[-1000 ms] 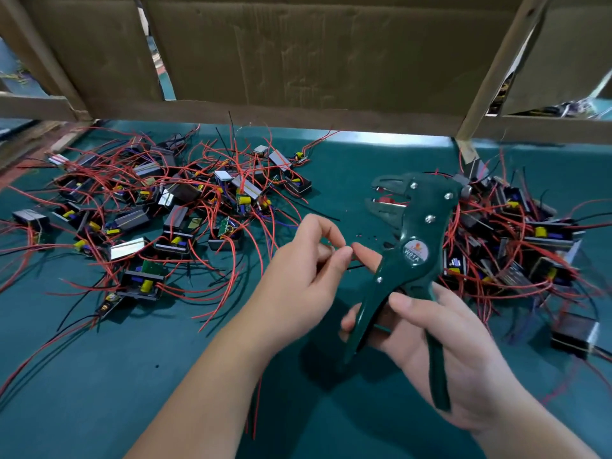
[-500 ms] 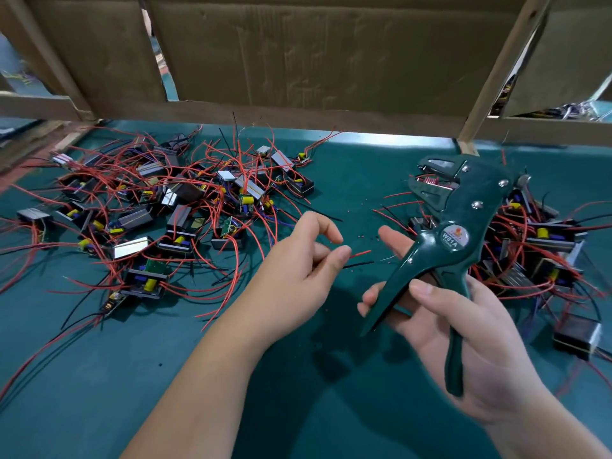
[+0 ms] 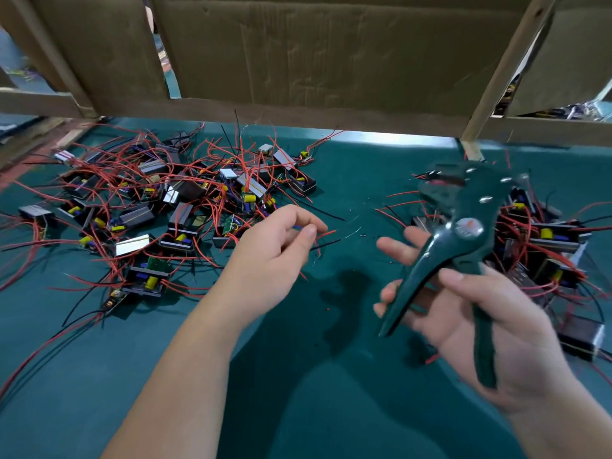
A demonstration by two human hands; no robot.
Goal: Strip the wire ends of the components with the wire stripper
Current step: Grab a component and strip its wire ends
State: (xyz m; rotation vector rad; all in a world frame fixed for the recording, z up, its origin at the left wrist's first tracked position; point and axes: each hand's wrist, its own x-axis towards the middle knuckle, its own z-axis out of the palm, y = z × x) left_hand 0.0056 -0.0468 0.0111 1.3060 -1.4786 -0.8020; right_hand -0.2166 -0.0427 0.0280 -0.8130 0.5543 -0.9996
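My left hand [image 3: 275, 253] pinches a red wire and a black wire [image 3: 326, 238] between thumb and forefinger; their bared ends point right. The component they belong to is hidden under the hand. My right hand [image 3: 463, 313] grips the dark green wire stripper [image 3: 463, 233] by its handles, jaws up and left, a gap apart from the wire ends. A big pile of components with red and black wires [image 3: 159, 207] lies at the left, a second pile [image 3: 543, 246] at the right behind the stripper.
The work surface is a green mat [image 3: 298, 376] with small bits of stripped insulation near the middle. A cardboard wall on a wooden frame [image 3: 298, 61] closes off the back.
My right hand has carried the stripper to the right and up, away from the wires. My left hand has stayed near the middle, still pinching the wires, whose ends now show free.
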